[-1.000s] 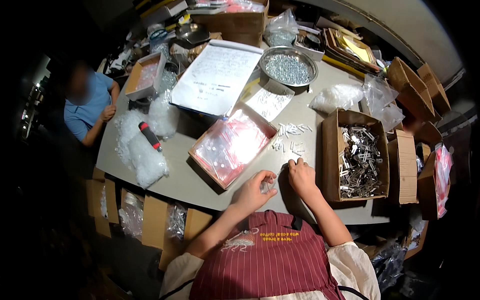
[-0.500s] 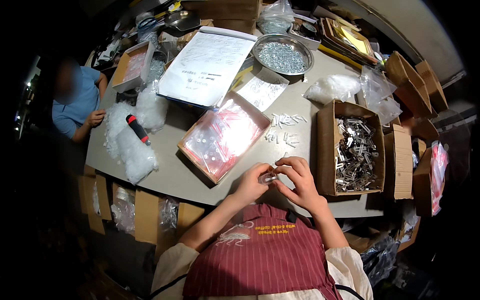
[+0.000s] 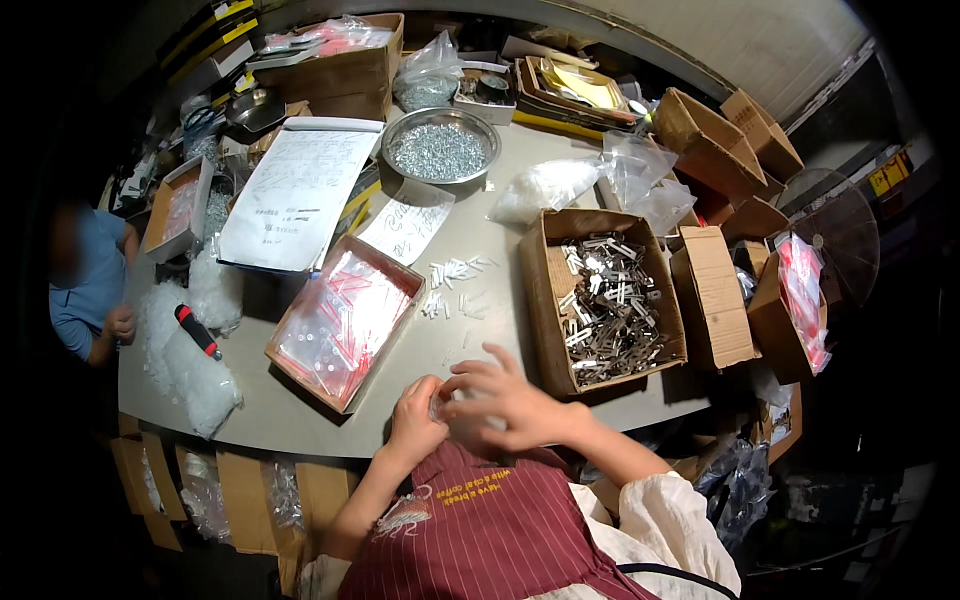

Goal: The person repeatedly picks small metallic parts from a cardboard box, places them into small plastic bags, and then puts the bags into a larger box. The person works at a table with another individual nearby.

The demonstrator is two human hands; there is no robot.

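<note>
A clear piece (image 3: pixel 437 404) is held in the curled left hand (image 3: pixel 412 420), to the left of the clip box (image 3: pixel 548 320) and nearer the body. The right hand (image 3: pixel 505 405) is spread just beside it, blurred; contact cannot be told. If the grip is loosened, the piece could be dropped. White pieces (image 3: pixel 458 270), left of the box, could be scattered by a careless sweep.
</note>
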